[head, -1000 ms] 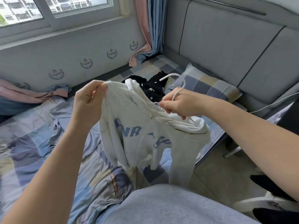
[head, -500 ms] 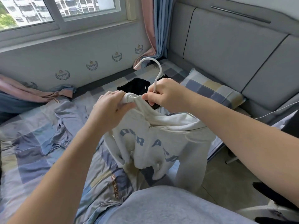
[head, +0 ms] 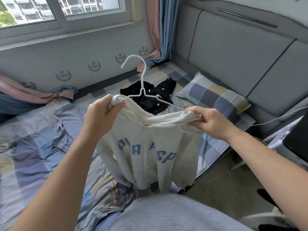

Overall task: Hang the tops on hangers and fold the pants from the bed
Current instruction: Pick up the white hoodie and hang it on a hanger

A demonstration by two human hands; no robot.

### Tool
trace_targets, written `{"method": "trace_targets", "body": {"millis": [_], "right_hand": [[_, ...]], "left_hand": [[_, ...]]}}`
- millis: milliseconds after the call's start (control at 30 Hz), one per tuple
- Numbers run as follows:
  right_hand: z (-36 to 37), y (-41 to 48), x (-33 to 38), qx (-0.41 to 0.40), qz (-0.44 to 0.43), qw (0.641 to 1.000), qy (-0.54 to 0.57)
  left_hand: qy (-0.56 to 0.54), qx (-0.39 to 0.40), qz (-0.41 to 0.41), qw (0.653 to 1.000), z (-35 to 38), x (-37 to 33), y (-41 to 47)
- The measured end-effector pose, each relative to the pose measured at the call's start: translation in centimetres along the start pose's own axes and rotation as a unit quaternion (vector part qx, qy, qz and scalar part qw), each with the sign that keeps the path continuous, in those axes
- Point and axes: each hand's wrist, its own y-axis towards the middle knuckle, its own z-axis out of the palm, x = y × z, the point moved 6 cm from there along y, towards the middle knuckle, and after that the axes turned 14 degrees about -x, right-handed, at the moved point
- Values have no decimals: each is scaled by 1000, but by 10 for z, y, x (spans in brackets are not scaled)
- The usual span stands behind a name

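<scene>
A single wide-angle camera sits on the person's head, looking forward and down, close above the left hand (head: pixel 101 115) and right hand (head: pixel 212 123), across the bed (head: pixel 30 162) toward the window (head: pixel 33 12) and the headboard (head: pixel 233 55) at right.

The white zip hoodie (head: pixel 150 150) hangs on the thin white wire hanger (head: pixel 142 91) above the checked-sheet bed (head: pixel 33 164); the black crumpled garment (head: pixel 160 90) lies behind it on the bed; the checked pillow (head: pixel 213 97) lies right of that, before the grey padded headboard (head: pixel 233 60).

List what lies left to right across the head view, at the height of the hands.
Pink cloth → left hand → white hanger → right hand → white cable. The white hoodie, gripped by both hands, spans them, so it is left out.
</scene>
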Motion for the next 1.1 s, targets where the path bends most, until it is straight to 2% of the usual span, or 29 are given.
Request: {"method": "trace_targets", "body": {"millis": [200, 267, 333, 400, 433, 533, 600, 867, 1000, 1100], "right_hand": [[-37, 32, 54, -26, -61, 995, 71], [-39, 46, 65, 31, -73, 996, 39], [-22, 41, 57, 121, -49, 990, -49], [6, 24, 36, 166, -18, 981, -103], [17, 16, 28, 142, -20, 984, -110], [31, 2, 18, -11, -111, 988, -109], [31, 2, 16, -66, -142, 984, -90], [20, 4, 15, -121, -192, 974, -30], [7, 7, 30, -86, -218, 972, -28], [-11, 17, 51, -111, -222, 969, -13]], "left_hand": [[50, 80, 100, 990, 9, -15, -7], [32, 70, 94, 993, 10, -17, -9], [16, 49, 60, 997, 6, -10, -7], [-14, 31, 19, 999, -3, 0, -2], [-29, 25, 2, 999, -8, 3, 1], [-38, 21, -21, 999, -14, 7, 7], [-26, 25, -26, 999, -13, 10, 8], [-10, 31, -31, 999, -12, 11, -2], [33, 35, -3, 999, -15, 9, -1], [72, 79, 66, 992, -5, -5, -2]]}}
